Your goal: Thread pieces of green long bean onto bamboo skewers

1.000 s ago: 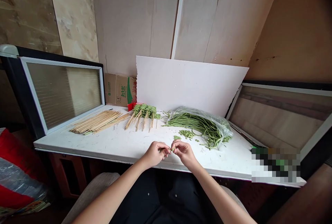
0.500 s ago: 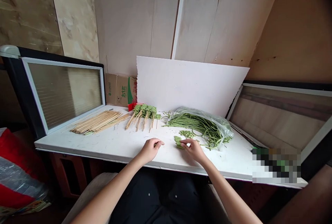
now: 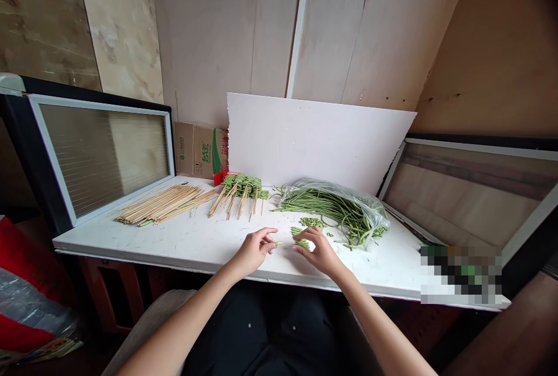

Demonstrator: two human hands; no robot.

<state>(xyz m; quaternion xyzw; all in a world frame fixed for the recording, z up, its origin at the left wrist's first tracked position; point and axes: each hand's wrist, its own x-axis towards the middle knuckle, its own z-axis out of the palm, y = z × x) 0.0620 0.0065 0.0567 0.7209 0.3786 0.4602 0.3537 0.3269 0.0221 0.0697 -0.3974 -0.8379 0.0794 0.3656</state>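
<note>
Near the front of the table, my left hand [image 3: 251,253] pinches a short green bean piece [image 3: 278,243] that sticks out past its fingertips. My right hand [image 3: 321,251] is curved with thumb and fingers apart, and it hovers at a small row of cut green bean pieces [image 3: 301,244]. No object shows between its fingers. Just behind lies a little heap of short bean ends [image 3: 311,222]. Long green beans [image 3: 320,201] spill from a clear plastic bag [image 3: 370,213] behind my right hand.
Skewered bean pieces [image 3: 242,184] are stacked at the back, their sticks pointing forward. Bare bamboo skewers [image 3: 161,204] lie to the left. A cardboard box [image 3: 198,149] and a white board [image 3: 314,138] stand behind. Framed glass panels [image 3: 104,158] flank the white table [image 3: 183,248].
My right hand has opened its fingers and shifted slightly left. A bean piece now shows at my left fingertips. The view has shifted slightly.
</note>
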